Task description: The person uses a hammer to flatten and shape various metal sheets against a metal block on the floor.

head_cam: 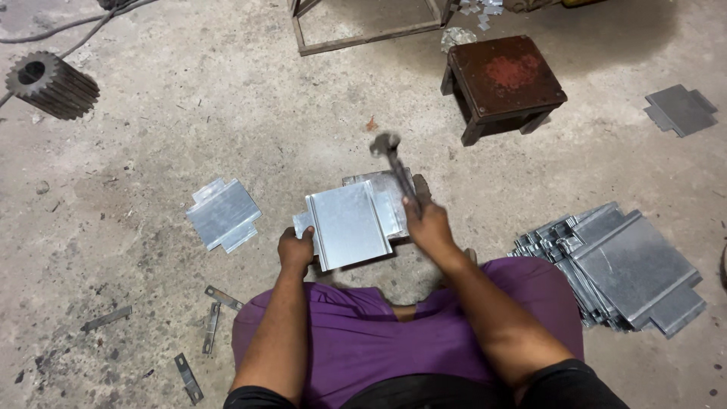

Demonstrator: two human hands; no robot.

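Note:
My left hand [294, 250] grips the near left corner of a folded sheet-metal plate [349, 223] that rests on a block in front of my knees. My right hand [428, 225] is closed around the handle of a hammer [392, 160], whose blurred head is raised above the plate's far edge. I sit low, with purple cloth over my legs.
A stack of several similar metal plates [617, 269] lies on the floor at my right. One plate [224, 214] lies at the left, another [680, 109] far right. A small rusty stool [503, 83], a large gear [51, 84], a metal frame [363, 30] and scrap strips [189, 376] are about.

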